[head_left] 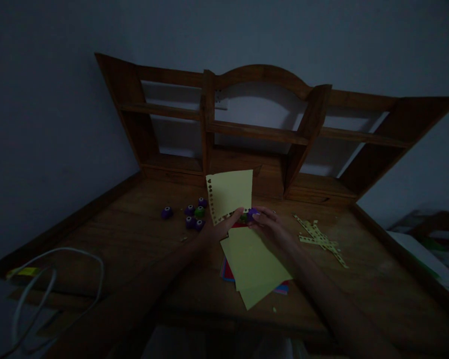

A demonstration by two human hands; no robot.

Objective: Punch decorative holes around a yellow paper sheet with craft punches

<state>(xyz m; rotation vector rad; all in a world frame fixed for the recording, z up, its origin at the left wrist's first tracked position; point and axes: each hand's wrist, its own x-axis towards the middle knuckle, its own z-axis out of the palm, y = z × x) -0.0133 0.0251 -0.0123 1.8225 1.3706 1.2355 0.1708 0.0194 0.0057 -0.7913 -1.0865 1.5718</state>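
Observation:
My left hand point(226, 225) grips a yellow sheet of paper point(232, 191) by its lower edge and holds it up above the desk. Small cut-out shapes, hearts among them, run down the sheet's left side and along its bottom. Closed around a purple craft punch point(252, 215), my right hand point(268, 222) is at the sheet's lower right corner. A bit of green shows between the hands. Below them lies a stack of yellow sheets point(260, 264), with red and blue paper peeking out underneath.
Several purple punches point(166, 213) and a green punch point(199, 211) stand on the left of the wooden desk point(134, 234). Punched yellow strips point(320, 238) lie crossed on the right. A wooden shelf unit point(258, 132) rises behind. A white cable point(78, 251) loops at the left edge.

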